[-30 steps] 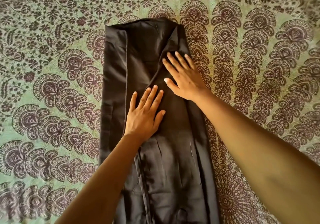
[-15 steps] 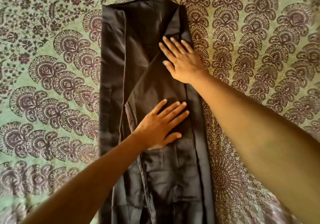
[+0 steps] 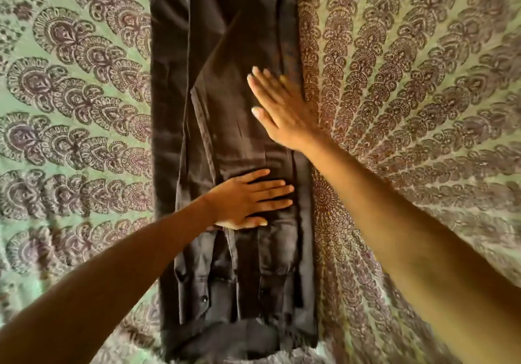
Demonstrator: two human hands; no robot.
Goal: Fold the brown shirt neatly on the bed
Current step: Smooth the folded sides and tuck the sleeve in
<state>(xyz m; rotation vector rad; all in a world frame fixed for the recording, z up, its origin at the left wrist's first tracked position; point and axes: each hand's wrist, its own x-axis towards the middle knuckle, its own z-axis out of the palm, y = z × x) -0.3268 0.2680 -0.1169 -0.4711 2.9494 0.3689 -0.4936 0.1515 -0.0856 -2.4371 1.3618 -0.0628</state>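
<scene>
We look down at a brown shirt lying on a bed covered by a green bedspread printed with dark fan-shaped motifs. The shirt sits in the middle of the view as 1 long narrow strip, both sides already folded inward, its far end running out of the top of the frame and its near end close to us. Our left hand lies flat on the middle of the strip, fingers extended, close together and pointing right, gripping nothing. Our right hand rests farther away on the right half of the strip, palm down, fingers spread only slightly and holding nothing; it is a little blurred. We judge the step in hand to be smoothing the folded panels before the lengthwise fold. To do it well, we would press with flat palms, sweep outward from the centre toward the strip's long edges, and flatten the diagonal sleeve ridge that crosses the far half. Small creases and a row of buttons show near the near end, which also needs flattening. Nothing else lies on the bed, so nothing blocks the fold.
</scene>
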